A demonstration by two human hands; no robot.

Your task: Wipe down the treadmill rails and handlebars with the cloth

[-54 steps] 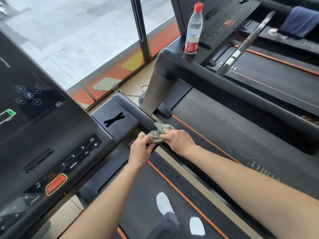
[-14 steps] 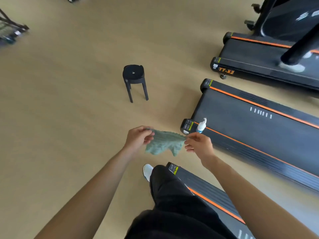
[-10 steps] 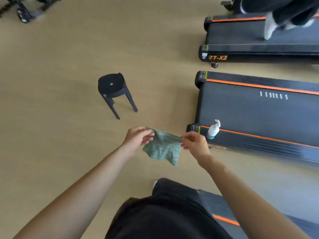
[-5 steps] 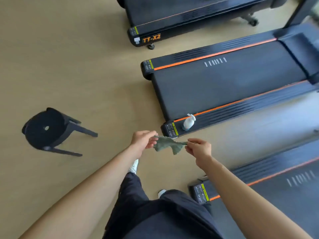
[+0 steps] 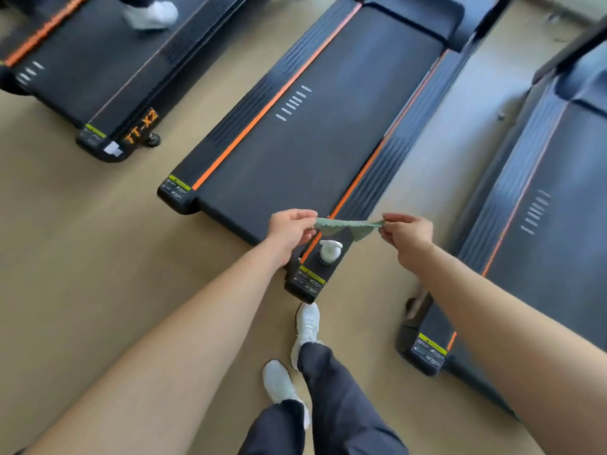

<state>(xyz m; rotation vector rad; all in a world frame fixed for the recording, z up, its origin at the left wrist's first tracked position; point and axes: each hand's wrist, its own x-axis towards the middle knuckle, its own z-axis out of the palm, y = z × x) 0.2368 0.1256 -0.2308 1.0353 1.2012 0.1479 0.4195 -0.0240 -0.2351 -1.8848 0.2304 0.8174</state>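
Note:
A small green cloth (image 5: 349, 226) hangs stretched between my two hands, above the rear end of the middle treadmill (image 5: 295, 126). My left hand (image 5: 289, 229) pinches its left edge and my right hand (image 5: 407, 234) pinches its right edge. Just under the cloth a white spray bottle (image 5: 329, 252) stands on the treadmill's right side rail (image 5: 381, 159), near the rear corner. No handlebars are in view.
Another treadmill (image 5: 82, 70) at the upper left carries a person's white shoe (image 5: 151, 14). A third treadmill (image 5: 525, 224) lies at the right. My own white shoes (image 5: 307, 326) stand on the tan wooden floor (image 5: 98, 290) behind the middle treadmill.
I have turned from the console to the treadmills' rear ends. My hands have pulled further apart, drawing the cloth out flat over the spray bottle. The black stool has left the view.

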